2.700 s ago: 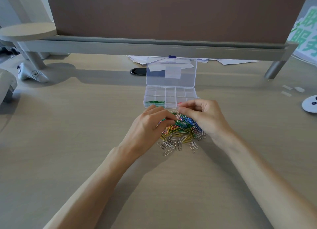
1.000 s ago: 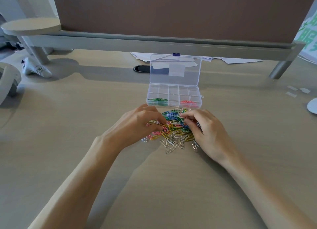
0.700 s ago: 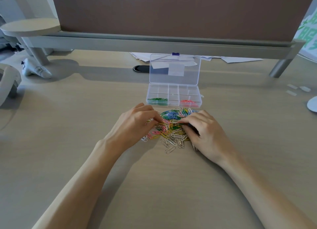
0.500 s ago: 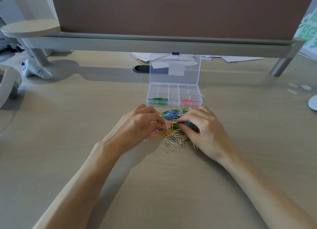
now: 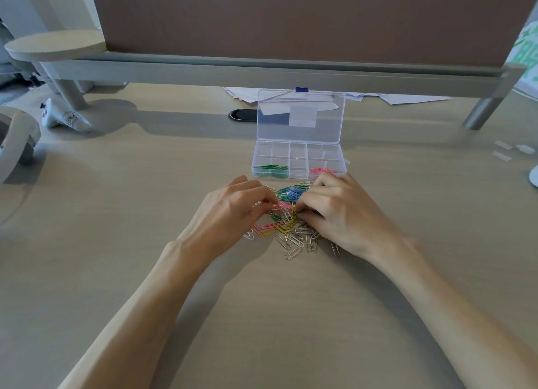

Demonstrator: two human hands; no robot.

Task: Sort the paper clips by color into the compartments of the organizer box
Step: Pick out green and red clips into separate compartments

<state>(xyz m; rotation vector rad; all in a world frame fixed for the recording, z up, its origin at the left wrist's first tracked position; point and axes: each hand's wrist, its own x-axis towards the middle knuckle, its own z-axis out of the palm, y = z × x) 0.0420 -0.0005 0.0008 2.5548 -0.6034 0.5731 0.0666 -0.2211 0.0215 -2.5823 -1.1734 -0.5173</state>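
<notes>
Between papers (image 5: 407,99) and clip pile (image 5: 291,234) sits organizer box (image 5: 298,158); left hand (image 5: 230,211), right hand (image 5: 340,214) curl in, grips hidden

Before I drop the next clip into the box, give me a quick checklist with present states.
1. Clear plastic organizer box lid open: ok.
2. Green paper clips grouped at the box's near-left end: ok.
3. Pink-red paper clips grouped at its near-right end: ok.
4. Bare compartments free for other colours: ok.
5. Left hand and right hand on the mixed-colour clip pile: ok.
6. Single clip pinched by either hand: cannot tell.
</notes>
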